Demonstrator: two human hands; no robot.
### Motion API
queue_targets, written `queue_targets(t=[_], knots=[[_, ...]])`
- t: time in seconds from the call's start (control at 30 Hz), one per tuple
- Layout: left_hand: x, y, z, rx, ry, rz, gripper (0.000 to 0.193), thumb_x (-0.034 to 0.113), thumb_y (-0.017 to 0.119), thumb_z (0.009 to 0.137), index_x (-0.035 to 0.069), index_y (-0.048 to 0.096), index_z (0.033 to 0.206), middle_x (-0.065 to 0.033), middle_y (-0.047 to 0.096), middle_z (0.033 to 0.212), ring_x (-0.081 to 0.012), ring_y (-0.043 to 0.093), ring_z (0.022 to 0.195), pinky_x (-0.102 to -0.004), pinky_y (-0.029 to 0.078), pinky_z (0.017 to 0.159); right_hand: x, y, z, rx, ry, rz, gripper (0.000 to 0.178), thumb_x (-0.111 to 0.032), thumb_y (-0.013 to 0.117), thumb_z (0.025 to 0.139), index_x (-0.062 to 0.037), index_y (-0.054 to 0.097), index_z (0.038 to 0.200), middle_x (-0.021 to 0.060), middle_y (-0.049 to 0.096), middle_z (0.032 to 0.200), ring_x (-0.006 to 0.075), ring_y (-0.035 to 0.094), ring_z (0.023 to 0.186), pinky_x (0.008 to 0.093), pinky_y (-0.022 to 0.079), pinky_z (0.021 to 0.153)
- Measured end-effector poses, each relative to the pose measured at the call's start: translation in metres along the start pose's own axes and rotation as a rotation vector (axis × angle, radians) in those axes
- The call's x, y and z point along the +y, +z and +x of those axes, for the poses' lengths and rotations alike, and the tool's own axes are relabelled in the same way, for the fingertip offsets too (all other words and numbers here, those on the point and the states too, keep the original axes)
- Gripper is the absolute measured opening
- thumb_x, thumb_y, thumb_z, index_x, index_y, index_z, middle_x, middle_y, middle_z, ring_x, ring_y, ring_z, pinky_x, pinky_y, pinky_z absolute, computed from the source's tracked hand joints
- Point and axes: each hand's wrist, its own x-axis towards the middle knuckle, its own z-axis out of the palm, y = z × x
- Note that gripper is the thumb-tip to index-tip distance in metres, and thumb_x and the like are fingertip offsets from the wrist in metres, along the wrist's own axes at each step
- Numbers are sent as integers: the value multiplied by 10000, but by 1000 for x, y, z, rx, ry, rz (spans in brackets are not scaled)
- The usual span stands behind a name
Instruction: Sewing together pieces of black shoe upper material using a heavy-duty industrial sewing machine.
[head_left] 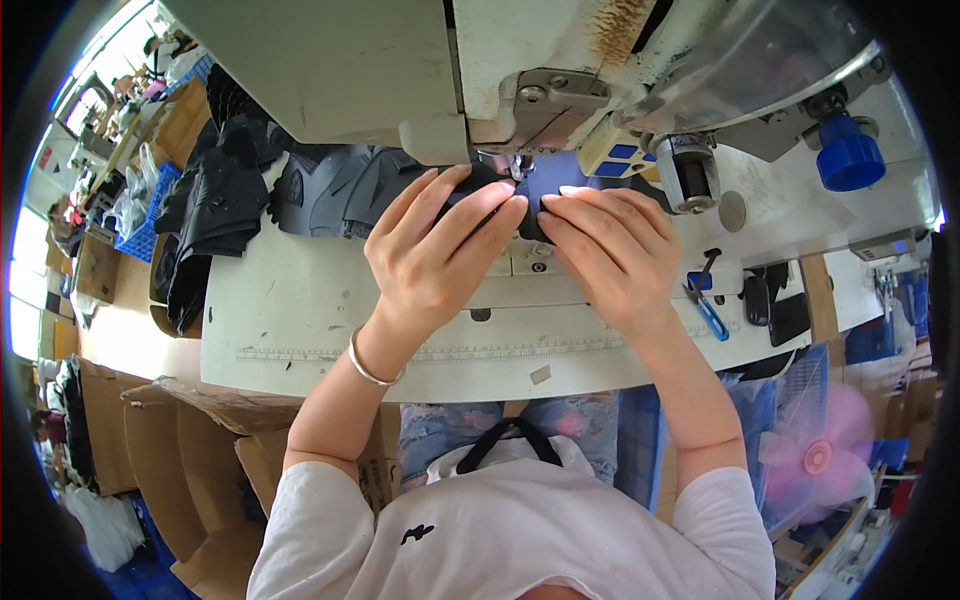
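White shirt (520,530), left hand (428,258), right hand (622,258), both with fingers narrowed, pinching a dark piece (531,226)

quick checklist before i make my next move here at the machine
1. Left grip on the black piece: ok, fingertips are at it.
2. Right grip on the same piece: ok, fingertips are at it from the other side.
3. Fingertips clear of the presser foot: cannot tell; they are close, and the gap is unclear.
4. Needle threaded: cannot tell, too small to see.
5. Bracelet away from the presser foot: ok, it sits back on the left wrist.
6. Blue-handled cutter out of the way: ok, on the table, right of the right forearm.
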Motion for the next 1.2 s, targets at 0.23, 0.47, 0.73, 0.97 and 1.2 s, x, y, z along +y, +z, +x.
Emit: queue_targets(t=[0.23,0.47,0.73,0.97,1.2], knots=[[6,-10,1,-88,-216,-185,281,3,814,664,40,762,938,-69,726,940,-320,733,953,-387,610,822,6,5,-2,71,-32,71,226,-105,732,694,-66,751,915,19,687,969,189,665,874,342,540,745],[4,-9,-3,-86,-130,-139,244,64,852,653,65,783,887,-51,744,969,-328,733,983,-425,610,866,8,6,-2,98,-68,70,222,-104,742,684,-65,746,903,19,685,958,190,667,867,344,539,741],[3,-7,-2,-40,-49,-97,233,61,853,660,81,788,883,-51,744,947,-322,740,940,-455,616,871,10,5,-3,80,-74,72,211,-102,753,697,-75,756,905,19,694,960,181,672,862,330,525,700],[6,-4,-5,-37,-34,-52,245,49,852,651,80,778,883,-44,739,934,-311,742,925,-446,623,850,13,4,-2,68,-42,105,212,-108,745,701,-85,761,911,19,722,1005,172,662,810,305,498,641],[-3,6,-5,33,-29,-82,235,32,849,663,82,774,879,-37,717,928,-308,735,874,-379,626,753,12,6,0,46,-19,58,217,-112,761,695,-101,775,912,-13,724,982,148,635,756,303,489,628]])
